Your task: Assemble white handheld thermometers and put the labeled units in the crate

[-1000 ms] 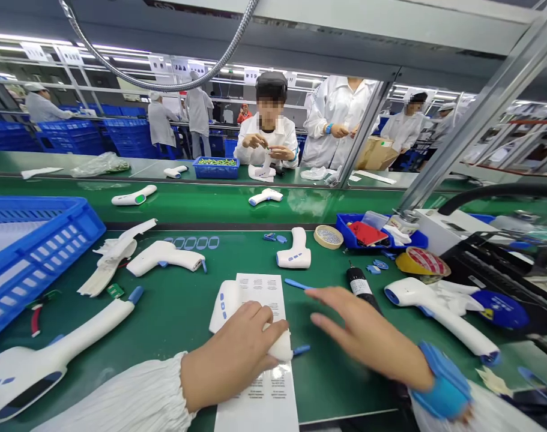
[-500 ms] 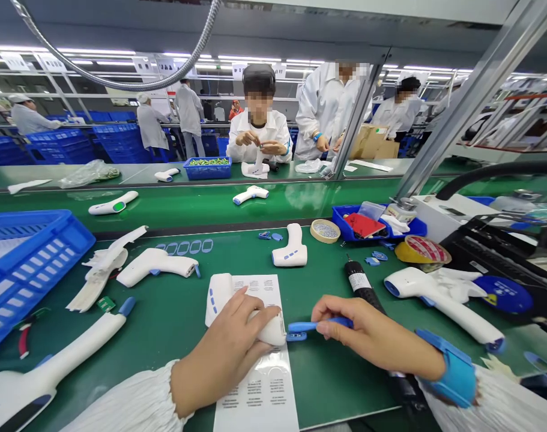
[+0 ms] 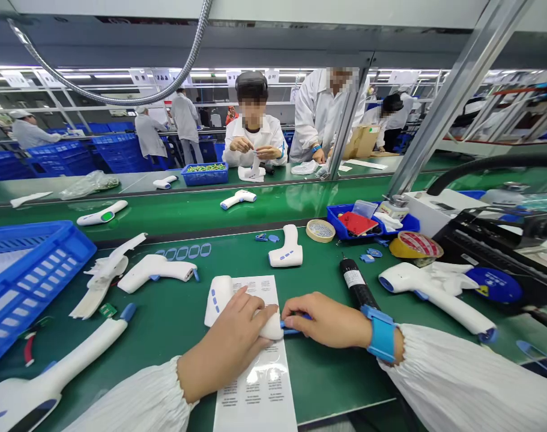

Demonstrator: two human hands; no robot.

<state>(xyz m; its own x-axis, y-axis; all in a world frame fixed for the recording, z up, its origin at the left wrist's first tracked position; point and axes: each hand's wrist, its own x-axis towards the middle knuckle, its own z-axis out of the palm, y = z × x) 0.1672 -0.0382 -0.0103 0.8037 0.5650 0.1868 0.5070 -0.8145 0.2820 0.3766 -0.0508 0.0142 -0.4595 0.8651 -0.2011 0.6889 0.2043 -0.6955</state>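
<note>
My left hand (image 3: 235, 339) presses down on a white thermometer gun (image 3: 219, 298) that lies on a printed paper sheet (image 3: 259, 384) at the near middle of the green bench. Its fingers curl over the gun's handle end. My right hand (image 3: 325, 321), with a blue wrist strap (image 3: 381, 333), is closed on a small blue plastic part (image 3: 290, 327) and holds it against the end of that handle. The fingers of both hands meet there.
More white thermometer guns lie around: one at the near left (image 3: 52, 375), one at the left (image 3: 156, 270), one behind (image 3: 286, 252), one at the right (image 3: 430, 294). A black screwdriver (image 3: 354, 285), tape rolls (image 3: 412, 245), a blue crate (image 3: 25, 282) and a parts tray (image 3: 367, 222) surround them. Workers in white stand across the conveyor.
My right hand picked up the blue part from the bench, carried it left and now holds it against the gun's handle. My left hand stayed on the gun.
</note>
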